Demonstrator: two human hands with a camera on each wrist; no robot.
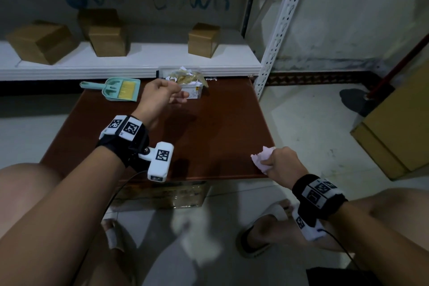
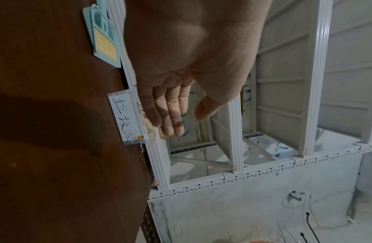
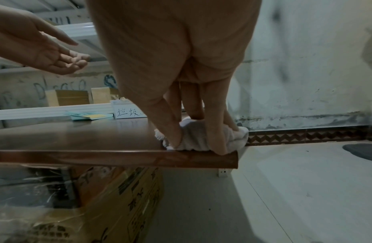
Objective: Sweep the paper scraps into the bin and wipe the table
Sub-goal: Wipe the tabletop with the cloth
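Right hand [image 1: 282, 165]: my fingers are curled round a wad of cloth [image 1: 263, 158], pinning it to the desk [image 1: 209, 127] at its near right corner; in the right wrist view the fingertips [image 3: 174, 139] press down over the cloth just at the near edge.
Left hand [image 1: 160, 95]: it hovers above the desk near the far edge, fingers loosely extended, palm bare, gripping nothing; the fingertips are just beside the bin [image 1: 193, 90].
Bin: a small clear box at the far edge of the desk, about midway along it, with handwriting on a white label on its front and scraps [image 1: 185, 75] heaped inside.
Dustpan [image 1: 116, 89]: pale green, lying flat at the far left of the desk, a yellow-bristled brush [image 1: 126, 89] resting in it.
Shelf [image 1: 130, 62]: white, behind the far edge, carrying brown boxes [image 1: 108, 39].
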